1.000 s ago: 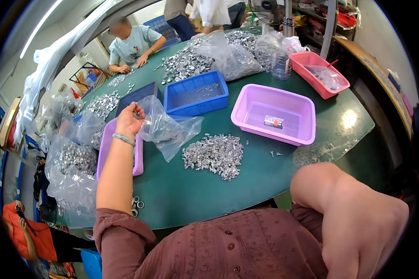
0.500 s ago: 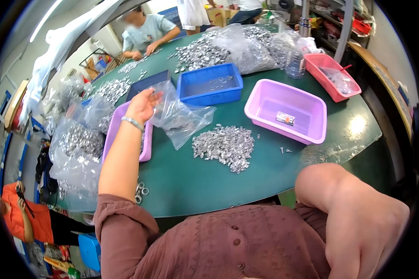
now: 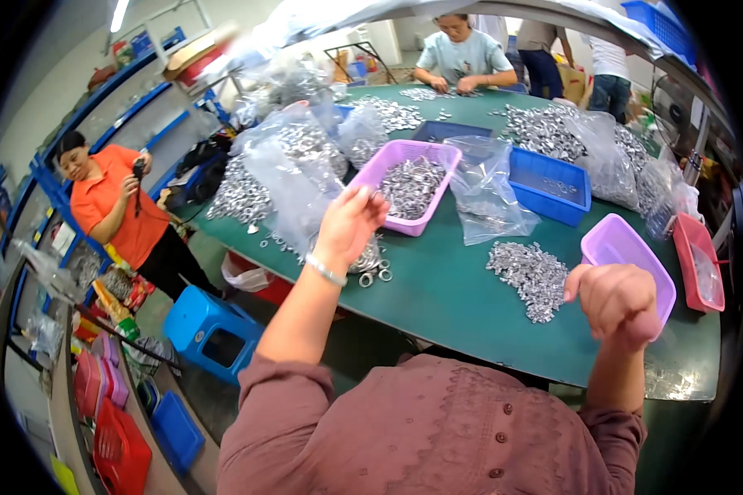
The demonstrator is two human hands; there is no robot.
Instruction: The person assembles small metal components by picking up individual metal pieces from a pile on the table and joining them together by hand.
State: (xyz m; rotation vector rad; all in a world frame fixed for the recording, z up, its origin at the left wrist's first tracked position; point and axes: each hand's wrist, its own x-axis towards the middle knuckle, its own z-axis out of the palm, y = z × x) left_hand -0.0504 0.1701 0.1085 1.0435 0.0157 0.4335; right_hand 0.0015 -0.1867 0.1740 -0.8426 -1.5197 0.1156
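My left hand [image 3: 351, 224] is raised palm inward at the near left corner of a purple basket [image 3: 434, 216] of small metal parts, its fingers loosely apart and holding nothing. Beside it lies a big clear plastic bag [image 3: 285, 186] of metal parts. My right hand [image 3: 615, 299] hovers in front of a lilac basin [image 3: 615, 235], its fingers curled down; whatever they may hold is hidden. Left of that hand spreads a pile of small silvery metal pieces [image 3: 530, 279]. A crumpled clear bag [image 3: 483, 194] rests between the purple basket and a blue bin [image 3: 545, 210].
Metal rings [image 3: 376, 275] lie near the table's front edge. A red basin [image 3: 695, 264] stands at the right. Across the green table [image 3: 446, 285] a person [image 3: 464, 56] handles parts. At the left, a person in orange [image 3: 111, 194] stands behind a blue stool [image 3: 210, 330].
My view has turned left. My left hand has drawn back from the crumpled clear bag to the purple basket's near corner. The right hand has moved from close to my body out over the table.
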